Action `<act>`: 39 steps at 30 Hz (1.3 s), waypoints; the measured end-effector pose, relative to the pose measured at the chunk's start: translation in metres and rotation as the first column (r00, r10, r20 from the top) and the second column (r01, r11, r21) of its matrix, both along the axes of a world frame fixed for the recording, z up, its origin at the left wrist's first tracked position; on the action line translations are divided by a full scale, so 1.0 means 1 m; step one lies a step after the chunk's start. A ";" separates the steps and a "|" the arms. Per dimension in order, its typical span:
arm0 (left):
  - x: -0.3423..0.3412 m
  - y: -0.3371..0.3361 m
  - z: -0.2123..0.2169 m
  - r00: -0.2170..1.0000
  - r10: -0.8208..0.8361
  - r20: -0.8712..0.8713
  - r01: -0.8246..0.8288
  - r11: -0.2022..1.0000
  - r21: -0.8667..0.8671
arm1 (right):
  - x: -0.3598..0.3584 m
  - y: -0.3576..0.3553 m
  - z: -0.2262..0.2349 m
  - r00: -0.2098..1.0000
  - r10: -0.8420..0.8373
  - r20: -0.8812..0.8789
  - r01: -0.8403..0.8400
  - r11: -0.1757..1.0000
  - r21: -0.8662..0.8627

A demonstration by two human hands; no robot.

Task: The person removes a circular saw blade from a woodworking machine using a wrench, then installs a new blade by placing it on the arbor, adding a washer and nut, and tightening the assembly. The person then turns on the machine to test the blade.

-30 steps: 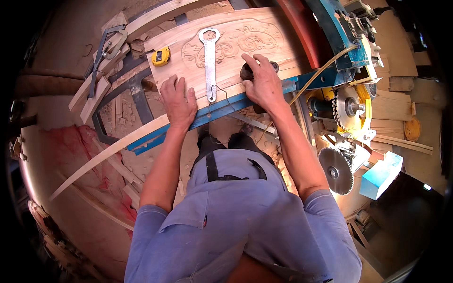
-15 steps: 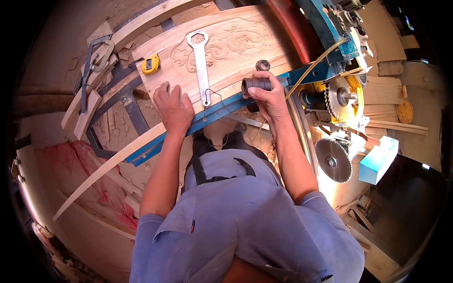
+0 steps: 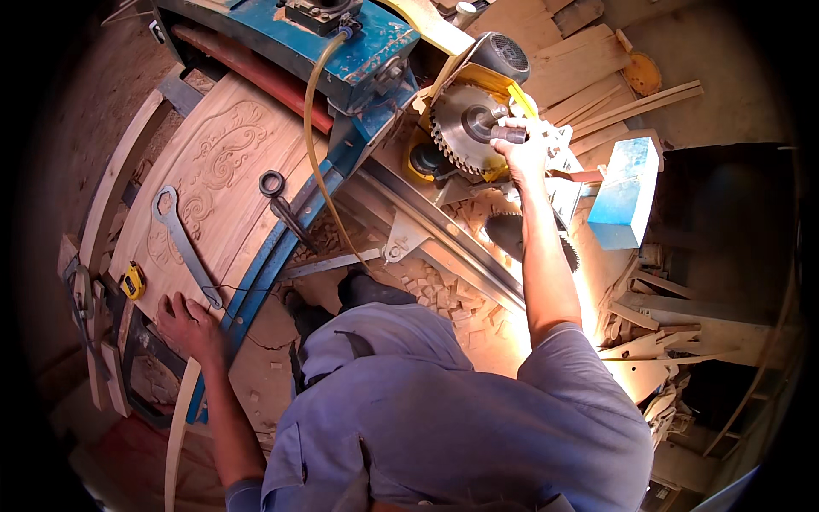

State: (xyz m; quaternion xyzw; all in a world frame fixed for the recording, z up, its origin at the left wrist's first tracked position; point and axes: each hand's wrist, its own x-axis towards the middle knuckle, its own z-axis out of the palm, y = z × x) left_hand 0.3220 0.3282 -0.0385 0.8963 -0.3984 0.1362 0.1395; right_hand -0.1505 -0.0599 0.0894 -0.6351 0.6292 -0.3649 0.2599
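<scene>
My right hand (image 3: 531,158) reaches out to the upper right, closed around a dark cylindrical metal spacer (image 3: 510,135). The spacer is at the shaft end of an upright toothed saw blade (image 3: 450,128); I cannot tell whether it is on the shaft. My left hand (image 3: 189,326) lies with fingers spread at the edge of a carved wooden board (image 3: 243,175). Beside its fingers is the lower end of a flat silver wrench (image 3: 186,252). A yellow tape measure (image 3: 133,281) sits farther left. A dark ring-shaped metal piece (image 3: 272,183) rests near the board's right edge.
Under my right forearm is a second saw blade (image 3: 505,232). A blue box-shaped part (image 3: 625,192) stands right of it. The blue machine (image 3: 375,64) with a hanging yellowish hose (image 3: 312,128) rises above the board. Wood offcuts (image 3: 452,311) litter the floor.
My view and body have turned right. My right hand has carried the spacer from above the board to the saw blade's shaft. The left hand remains on the board.
</scene>
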 end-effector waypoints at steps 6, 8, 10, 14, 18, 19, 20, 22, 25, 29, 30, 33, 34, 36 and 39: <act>0.004 0.002 -0.011 1.000 0.017 0.021 -0.017 1.000 0.026 | -0.041 -0.097 -0.021 0.850 0.027 -0.525 -0.169 0.960 -0.223; 0.002 -0.002 -0.009 1.000 0.013 0.018 -0.013 1.000 0.003 | -0.034 -0.110 -0.020 0.828 0.062 -0.557 -0.165 0.977 -0.136; 0.004 -0.001 -0.010 0.999 -0.005 0.034 0.005 1.000 -0.002 | -0.034 -0.113 -0.014 0.851 0.129 -0.510 -0.171 0.984 -0.038; 0.004 0.000 -0.013 0.999 0.009 0.031 -0.009 1.000 0.002 | -0.026 -0.120 -0.008 0.779 0.180 -0.601 -0.225 0.974 0.000; 0.003 -0.002 -0.013 0.999 0.014 0.041 -0.014 1.000 -0.002 | -0.036 -0.130 -0.016 0.736 0.205 -0.645 -0.292 0.956 -0.029; 0.002 -0.004 -0.012 0.999 0.019 0.039 -0.019 1.000 -0.001 | -0.036 -0.129 -0.016 0.743 0.214 -0.634 -0.292 0.956 -0.020; 0.001 -0.004 -0.011 0.999 0.023 0.036 -0.023 1.000 0.001 | -0.037 -0.129 -0.015 0.750 0.222 -0.623 -0.292 0.956 -0.011; 0.001 -0.002 -0.013 0.999 0.026 0.031 -0.026 1.000 -0.005 | -0.040 -0.132 -0.017 0.750 0.257 -0.609 -0.314 0.949 0.014; 0.006 0.001 -0.016 0.999 0.013 0.041 -0.012 1.000 -0.019 | -0.042 -0.133 -0.012 0.722 0.310 -0.618 -0.348 0.935 0.064; 0.004 -0.002 -0.013 0.999 0.029 0.026 -0.029 0.999 -0.014 | -0.045 -0.134 -0.009 0.706 0.379 -0.598 -0.395 0.912 0.111; 0.005 -0.002 -0.014 0.999 0.030 0.031 -0.029 0.999 -0.015 | -0.044 -0.134 -0.008 0.705 0.381 -0.598 -0.397 0.911 0.112; 0.007 0.002 -0.016 0.999 0.031 0.040 -0.031 0.999 -0.009 | -0.037 -0.125 0.001 0.707 0.379 -0.597 -0.389 0.914 0.119; 0.006 0.002 -0.016 0.999 0.030 0.037 -0.030 1.000 -0.010 | -0.038 -0.125 0.000 0.703 0.377 -0.604 -0.386 0.914 0.121; 0.005 0.001 -0.015 0.999 0.031 0.027 -0.030 0.999 -0.011 | -0.039 -0.125 -0.002 0.693 0.372 -0.617 -0.381 0.916 0.125; 0.004 -0.001 -0.014 0.999 0.030 0.015 -0.030 0.999 -0.017 | -0.049 -0.133 -0.007 0.665 0.428 -0.613 -0.438 0.887 0.145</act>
